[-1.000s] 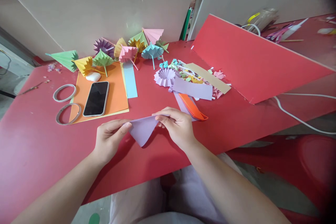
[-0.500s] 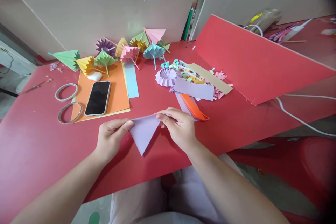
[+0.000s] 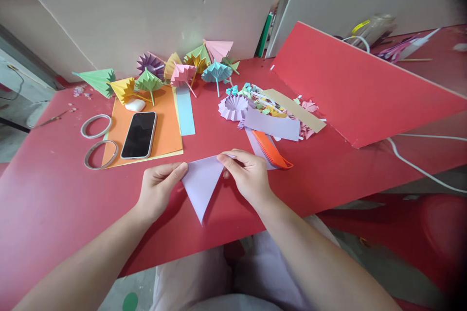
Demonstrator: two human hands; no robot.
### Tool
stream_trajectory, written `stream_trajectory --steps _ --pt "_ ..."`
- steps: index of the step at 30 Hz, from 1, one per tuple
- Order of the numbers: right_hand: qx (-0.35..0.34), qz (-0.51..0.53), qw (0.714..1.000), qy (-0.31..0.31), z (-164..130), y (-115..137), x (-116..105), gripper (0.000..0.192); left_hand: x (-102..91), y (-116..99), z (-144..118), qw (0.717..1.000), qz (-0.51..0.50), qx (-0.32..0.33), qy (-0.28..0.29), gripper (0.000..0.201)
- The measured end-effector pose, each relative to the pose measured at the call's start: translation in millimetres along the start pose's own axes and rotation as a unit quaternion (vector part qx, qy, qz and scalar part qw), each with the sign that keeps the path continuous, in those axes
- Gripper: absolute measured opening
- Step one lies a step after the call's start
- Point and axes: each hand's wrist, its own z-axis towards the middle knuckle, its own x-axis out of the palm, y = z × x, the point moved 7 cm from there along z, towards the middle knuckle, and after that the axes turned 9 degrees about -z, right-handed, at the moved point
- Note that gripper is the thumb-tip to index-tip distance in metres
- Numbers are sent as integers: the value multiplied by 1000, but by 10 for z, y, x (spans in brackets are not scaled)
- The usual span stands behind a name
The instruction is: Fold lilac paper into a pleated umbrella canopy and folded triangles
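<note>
lilac paper triangle [image 3: 202, 185] | left hand [image 3: 159, 189] pinches left corner | right hand [image 3: 247, 175] pinches right corner | above red table [image 3: 54, 204]

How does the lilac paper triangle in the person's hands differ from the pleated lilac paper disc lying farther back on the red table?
The lilac paper triangle is smooth and flat; the pleated lilac paper disc is ridged with many folds. The triangle is pointed, the disc round. The triangle is pinched at its top corners by the left hand and right hand; the disc lies untouched among paper scraps. Both are lilac paper.
</note>
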Motion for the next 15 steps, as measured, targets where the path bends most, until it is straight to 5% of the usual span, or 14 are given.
stream_trajectory --steps 15 --pt "13 5 999 35 11 -25 60 17 100 -10 44 997 43 -29 65 39"
